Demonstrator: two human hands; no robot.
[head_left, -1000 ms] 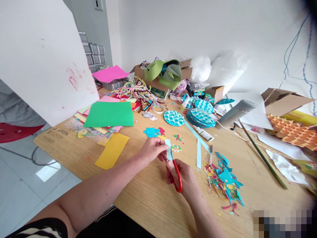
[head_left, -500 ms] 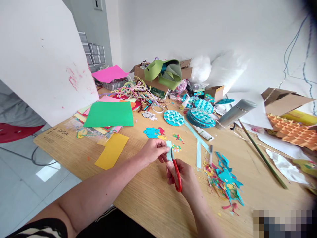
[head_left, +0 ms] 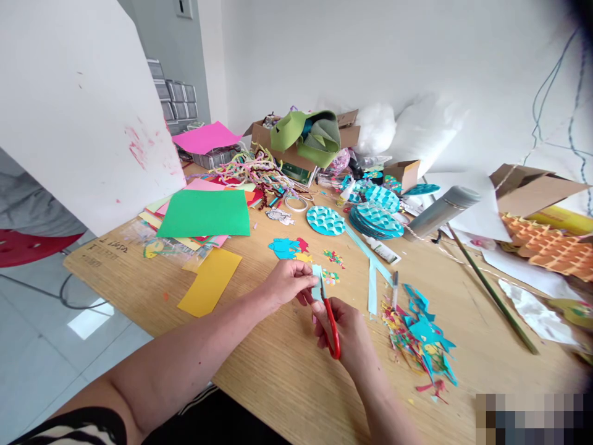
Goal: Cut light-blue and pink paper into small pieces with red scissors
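Note:
Between the fingers of my left hand (head_left: 294,283) is pinched a small piece of pale blue paper (head_left: 317,272). My right hand (head_left: 346,327) is closed around the red handles of a pair of scissors (head_left: 332,334); their blades lie against the right side of the paper. Just beyond my hands lie blue, red and yellow fish cut-outs (head_left: 283,248) and little piles of small coloured paper bits (head_left: 333,258). Pale blue paper strips (head_left: 372,287) rest to the right, near a heap of blue and red scraps (head_left: 428,334).
A green sheet (head_left: 204,213) tops a paper stack on the left, with a yellow sheet (head_left: 210,281) before it. Round blue wave-patterned discs (head_left: 325,220), a glue tube (head_left: 381,250), a pen (head_left: 395,290) and a grey flask (head_left: 442,211) stand or lie farther back. A green stick (head_left: 493,290) lies right.
Both hands stay in nearly the same place, with the scissors still at the paper. The whole view has shifted only very slightly.

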